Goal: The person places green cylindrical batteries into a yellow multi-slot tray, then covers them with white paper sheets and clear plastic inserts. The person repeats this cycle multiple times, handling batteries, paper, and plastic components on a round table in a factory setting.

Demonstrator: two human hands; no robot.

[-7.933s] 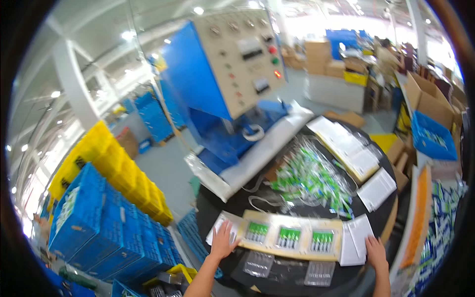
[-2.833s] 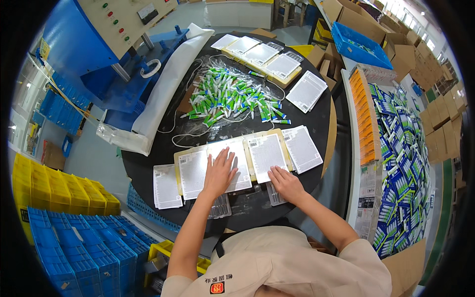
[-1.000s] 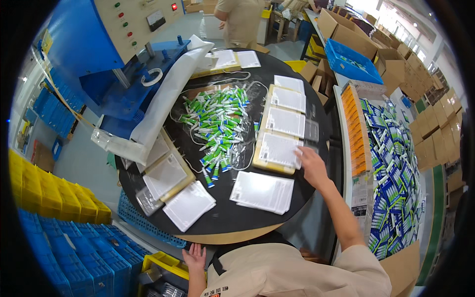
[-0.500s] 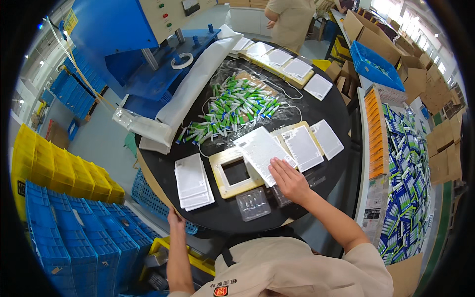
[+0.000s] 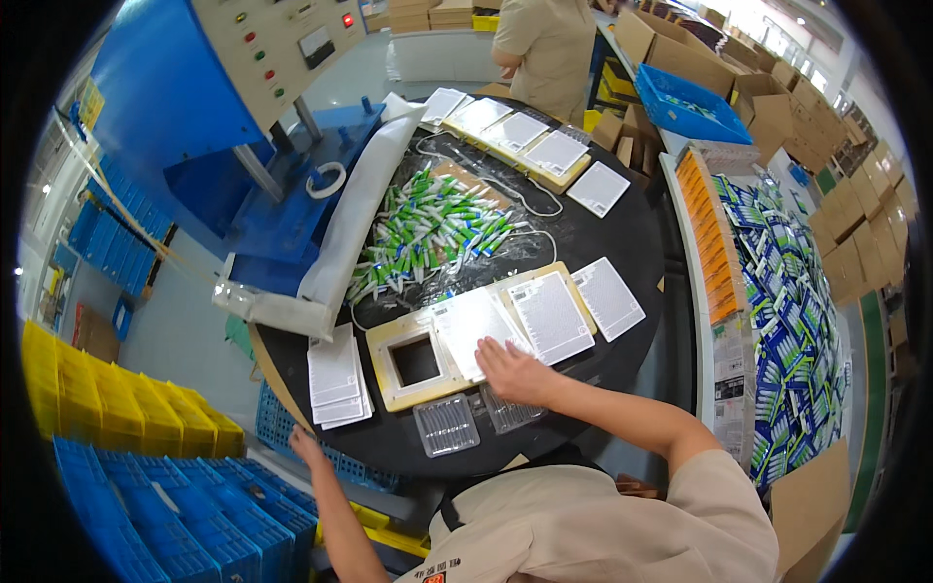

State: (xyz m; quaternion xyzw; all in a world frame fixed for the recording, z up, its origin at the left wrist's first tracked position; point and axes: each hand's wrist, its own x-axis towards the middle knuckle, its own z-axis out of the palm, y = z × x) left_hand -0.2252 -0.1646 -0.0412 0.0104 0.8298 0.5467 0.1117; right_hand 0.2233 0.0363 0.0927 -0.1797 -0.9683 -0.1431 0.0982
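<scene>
My right hand [image 5: 513, 374] lies with outstretched fingers on a white printed card [image 5: 473, 325]. That card rests over the middle of a long pale-yellow frame [image 5: 401, 389]. To its left the frame has an uncovered square opening; to its right another white card [image 5: 551, 316] covers the frame. One more card [image 5: 609, 296] lies on the black round table at the frame's right end. My left hand [image 5: 306, 444] is low beside the table's left edge, near a stack of white cards [image 5: 335, 377]; its fingers are too blurred to read. Clear plastic blister trays [image 5: 447, 426] lie before the frame.
Small green-and-white tubes [image 5: 437, 223] are heaped mid-table. Behind them is a second card-covered frame [image 5: 554, 175]. A blue press machine [image 5: 292, 214] stands at left, above blue and yellow crates [image 5: 146, 398]. Filled packs [image 5: 777, 321] fill a bin at right. Another person [image 5: 544, 58] stands beyond.
The card under my right hand has gone from tilted above the frame to lying on it. My left hand has moved left and slightly down from the table edge. The whole view has shifted.
</scene>
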